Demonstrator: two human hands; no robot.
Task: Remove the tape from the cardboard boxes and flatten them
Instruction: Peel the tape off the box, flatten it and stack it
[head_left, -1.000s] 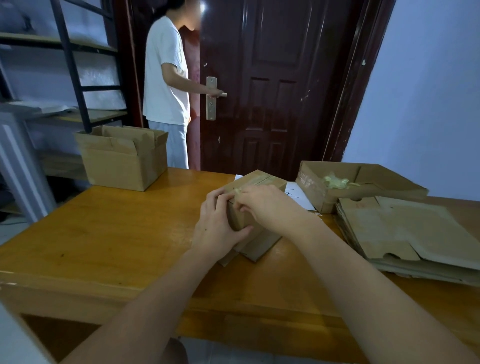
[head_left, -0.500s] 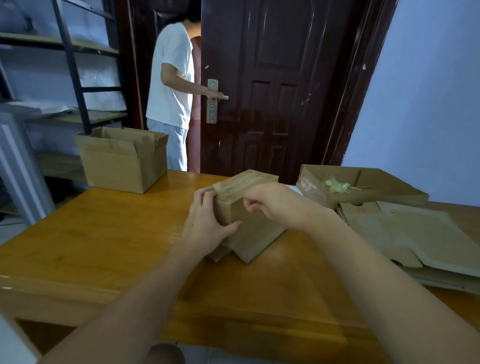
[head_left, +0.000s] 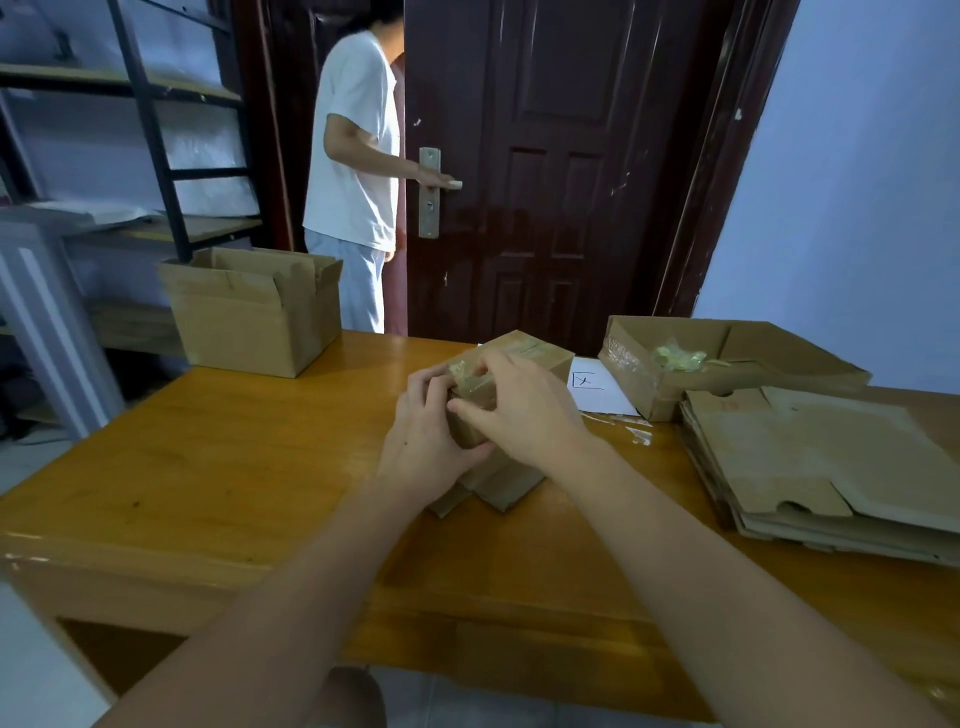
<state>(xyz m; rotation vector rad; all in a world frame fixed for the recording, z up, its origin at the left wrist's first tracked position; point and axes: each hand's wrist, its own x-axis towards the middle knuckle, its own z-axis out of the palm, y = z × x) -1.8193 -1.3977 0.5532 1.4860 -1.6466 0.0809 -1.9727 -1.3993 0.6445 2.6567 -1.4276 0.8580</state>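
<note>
The small box (head_left: 511, 364) sits on the wooden table (head_left: 218, 467), tipped up on one corner, just in front of the person and between both hands. The left hand (head_left: 423, 441) wraps round the near left side of it, fingers curled over the top edge and thumb pressed low against the front face, so that hand is doing the holding. The right hand (head_left: 524, 408) lies over the top right, its fingers bent down onto the tape (head_left: 465, 375), a shiny crumpled strip at the near upper edge of the box. It looks like a pinch on the tape's end, though the fingertips themselves are hidden from here.

The strip seems to run along the top of the box, away from the person toward the door (head_left: 561, 156). So the peel likely has to go along that line, with the right hand pulling and the left bracing against it.

To the right lie a stack of flattened cardboard (head_left: 831, 462) and an open tray (head_left: 727, 358) with a wad of pulled tape in it. Another open box (head_left: 249, 312) stands at the far left corner.
</note>
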